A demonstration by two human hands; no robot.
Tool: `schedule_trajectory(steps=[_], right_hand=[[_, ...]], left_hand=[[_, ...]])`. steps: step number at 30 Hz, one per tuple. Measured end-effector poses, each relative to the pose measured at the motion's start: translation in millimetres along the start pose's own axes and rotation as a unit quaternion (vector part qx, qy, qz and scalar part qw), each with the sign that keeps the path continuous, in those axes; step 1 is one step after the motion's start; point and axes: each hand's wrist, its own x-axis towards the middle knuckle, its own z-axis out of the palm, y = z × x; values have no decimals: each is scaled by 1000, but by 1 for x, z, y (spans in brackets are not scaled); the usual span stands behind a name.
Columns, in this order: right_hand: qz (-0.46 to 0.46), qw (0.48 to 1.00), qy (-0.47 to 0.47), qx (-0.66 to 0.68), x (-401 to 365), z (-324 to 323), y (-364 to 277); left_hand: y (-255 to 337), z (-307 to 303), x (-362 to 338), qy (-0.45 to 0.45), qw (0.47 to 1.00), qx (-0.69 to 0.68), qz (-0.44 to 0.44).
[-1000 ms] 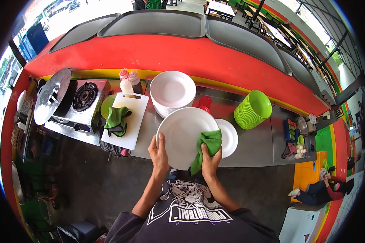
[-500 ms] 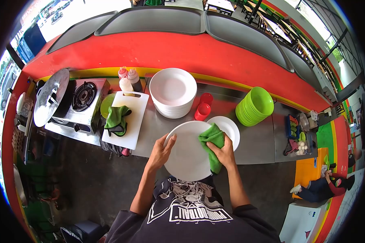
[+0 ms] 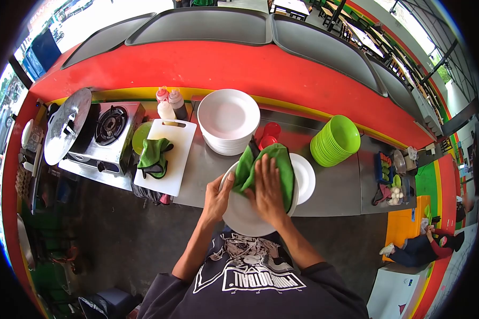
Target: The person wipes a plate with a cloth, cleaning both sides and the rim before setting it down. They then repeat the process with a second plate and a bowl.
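Left hand point(image 3: 216, 199) is gripping the plate point(image 3: 240, 219) by its left rim, thumb on the face, fingers hidden underneath. Right hand point(image 3: 267, 192) is lying flat and spread on the cloth point(image 3: 280, 162), pressing it onto the plate, not clutching it. Plate is sitting centre frame, tilted, its near half hanging past the counter point(image 3: 335, 194) edge over the floor. It looks to be held in the air.

Risks, judging from this: only one hand is really holding, and at one rim. A hard push from the flat palm could be levering the plate out of the thumb grip and onto the floor. Cloth is lying loose under the palm and could be sliding off.

Just right of centre a second plate point(image 3: 306, 181) is lying on the counter, touching or tucked under the held plate's far rim; can't tell which. A swing could be knocking it. Just above, the cups point(image 3: 271, 130) are standing close to the cloth's top edge, easy to tip.

Farther up, the stack point(image 3: 228, 114) and the bowls point(image 3: 338, 135) at right are standing apart, less at risk. Board point(image 3: 170, 178) at left and stove point(image 3: 112, 127) at upper left are lying well away from both hands.
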Motion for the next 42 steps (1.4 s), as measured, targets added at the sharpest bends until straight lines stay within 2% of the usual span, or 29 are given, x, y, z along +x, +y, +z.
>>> schedule_trajectory(steps=[1, 4, 7, 11, 14, 18, 19, 22, 24, 26, 27, 31, 32, 34, 35, 36, 38, 39, 41, 42], right_hand=[[-12, 999, -31, 29, -6, 7, -3], [-28, 987, -139, 81, -28, 13, -20], [-56, 980, -160, 101, -35, 13, -28], [-37, 990, -121, 65, -20, 13, -11], [-3, 998, -63, 21, -4, 3, 9], [-2, 998, -35, -54, 4, -22, 28], [13, 999, -38, -19, 6, -32, 30], [-35, 982, -41, 179, -7, -49, 57], [-53, 961, -6, 272, -16, -48, 60], [-67, 930, 31, 361, -29, -46, 61], [-60, 923, 100, 367, -30, -44, 50], [31, 828, 271, 490, -41, -16, 48], [65, 798, 310, 513, -38, -11, 44], [135, 691, 320, 634, -36, -8, 43], [226, 653, 321, 648, -35, -12, 36], [254, 617, 300, 682, -41, -7, 45], [467, 466, 315, 682, -29, -32, 28], [454, 465, 313, 693, -28, -35, 24], [426, 464, 307, 713, -27, -38, 22], [390, 483, 285, 730, -29, -37, 22]], left_hand=[[-6, 3, 2, 22, 999, -44, 9], [-11, -10, 6, 26, 997, -48, -54], [-11, -8, 6, 26, 997, -62, -36], [-12, -7, 5, -12, 997, -45, -67], [-13, -7, 5, 3, 999, -35, -33], [-15, -20, 5, 22, 998, -37, -55], [-12, -23, 5, 28, 997, -48, -61], [3, -33, 3, 24, 990, -103, -89], [5, -42, 4, 10, 983, -145, -115], [5, -45, 4, -31, 978, -150, -140], [10, -40, 2, -44, 979, -144, -138], [26, -26, -4, -135, 962, -216, -101], [20, -26, -3, -151, 964, -211, -63], [-6, -26, 2, -187, 961, -202, 13], [-18, -18, 2, -102, 979, -170, 34], [-28, -21, 5, -118, 983, -122, 70], [-42, -32, 11, -145, 979, -23, 142], [-44, -27, 9, -86, 984, -15, 152], [-43, -28, 0, -32, 991, -4, 129], [-41, -27, -2, -4, 993, 2, 118]])
